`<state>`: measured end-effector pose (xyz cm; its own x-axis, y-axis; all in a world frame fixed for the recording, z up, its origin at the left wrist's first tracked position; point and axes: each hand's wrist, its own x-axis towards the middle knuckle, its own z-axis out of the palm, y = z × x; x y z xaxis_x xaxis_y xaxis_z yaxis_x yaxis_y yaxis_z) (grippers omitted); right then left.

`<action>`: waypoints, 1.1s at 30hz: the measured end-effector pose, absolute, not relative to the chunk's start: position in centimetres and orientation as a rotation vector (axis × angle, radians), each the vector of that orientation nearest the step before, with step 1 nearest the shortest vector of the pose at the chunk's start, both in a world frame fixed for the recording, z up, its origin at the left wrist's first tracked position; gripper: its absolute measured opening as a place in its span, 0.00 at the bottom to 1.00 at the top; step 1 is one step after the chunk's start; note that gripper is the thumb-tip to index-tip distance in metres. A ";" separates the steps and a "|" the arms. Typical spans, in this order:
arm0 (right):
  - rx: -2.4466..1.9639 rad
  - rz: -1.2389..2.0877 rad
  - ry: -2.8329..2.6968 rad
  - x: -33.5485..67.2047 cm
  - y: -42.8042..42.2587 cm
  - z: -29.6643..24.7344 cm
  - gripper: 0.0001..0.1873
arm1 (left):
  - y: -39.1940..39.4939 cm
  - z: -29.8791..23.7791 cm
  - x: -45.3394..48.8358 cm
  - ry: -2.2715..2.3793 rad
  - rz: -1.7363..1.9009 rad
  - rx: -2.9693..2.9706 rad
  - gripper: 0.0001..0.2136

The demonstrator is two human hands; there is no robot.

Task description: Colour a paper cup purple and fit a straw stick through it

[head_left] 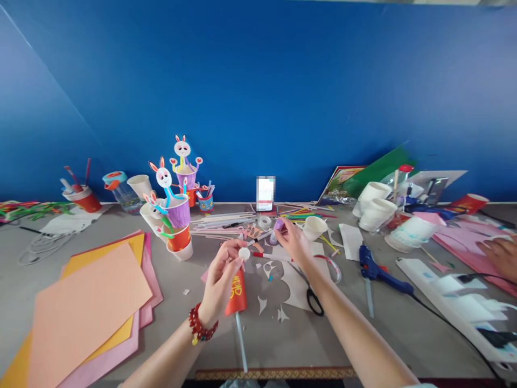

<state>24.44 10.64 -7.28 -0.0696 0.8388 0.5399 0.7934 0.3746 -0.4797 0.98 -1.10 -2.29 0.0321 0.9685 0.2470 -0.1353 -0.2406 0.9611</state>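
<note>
My left hand [226, 269], wearing a red bead bracelet, pinches a small white paper disc [244, 253]. Just below it a red paper cup [238, 293] with yellow lettering lies on its side, a pale straw [241, 342] running from it toward the table's front edge. My right hand [294, 240] reaches forward, its fingers closed on a small purple tube [278, 226] that looks like a glue stick. Black-handled scissors [315, 300] lie partly beneath my right forearm, among white paper cut-offs [293, 283].
Coloured paper sheets [92, 302] lie at left, near stacked cups with paper rabbits [177, 213]. A blue glue gun [382, 275] and a white power strip [444, 296] occupy the right. Another person's hand [501, 256] rests at the far right. A blue wall [258, 97] closes the back.
</note>
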 end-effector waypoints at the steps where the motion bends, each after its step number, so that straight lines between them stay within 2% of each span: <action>1: -1.422 0.077 -1.862 24.3 10.7 -7.7 0.23 | -1.2 -2.3 1.0 0.907 1.410 1.280 0.13; 7: -1.442 0.134 -1.871 24.3 10.8 -9.0 0.20 | -1.3 -2.6 1.0 0.796 1.394 1.167 0.12; 11: -1.393 0.125 -1.809 24.4 9.3 -7.3 0.31 | -1.3 -2.7 0.9 0.766 1.338 1.122 0.12; 12: -1.347 0.084 -1.725 24.2 8.4 -6.4 0.31 | -1.3 -2.7 0.9 0.766 1.324 1.113 0.12; 13: -1.307 0.039 -1.641 23.9 7.2 -5.3 0.28 | -1.3 -2.7 0.9 0.773 1.312 1.108 0.12; 16: -1.071 0.060 -1.636 22.1 2.9 -2.1 0.05 | -1.3 -2.8 1.2 0.824 1.275 1.147 0.12; 17: -0.964 0.147 -1.742 21.3 1.7 -1.3 0.04 | -1.4 -2.8 1.2 0.842 1.270 1.174 0.12; 19: -0.788 0.284 -1.898 20.0 0.0 -0.5 0.08 | -1.4 -3.0 1.4 0.870 1.276 1.225 0.11; 22: -0.749 0.306 -1.956 19.0 -0.6 -0.9 0.13 | -1.5 -3.2 1.5 0.915 1.289 1.301 0.09; 29: -0.787 0.273 -1.991 19.8 0.0 -3.0 0.16 | -1.5 -3.3 1.6 1.115 1.280 1.656 0.08; 33: -0.825 0.269 -2.013 19.9 -0.3 -3.0 0.15 | -1.6 -3.1 1.6 1.157 1.232 1.795 0.06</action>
<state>19.92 -0.31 -2.99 -0.3576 0.6465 0.6739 0.4470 0.7521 -0.4844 1.56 -1.56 -3.10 0.1632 0.9210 0.3538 0.2957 -0.3878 0.8730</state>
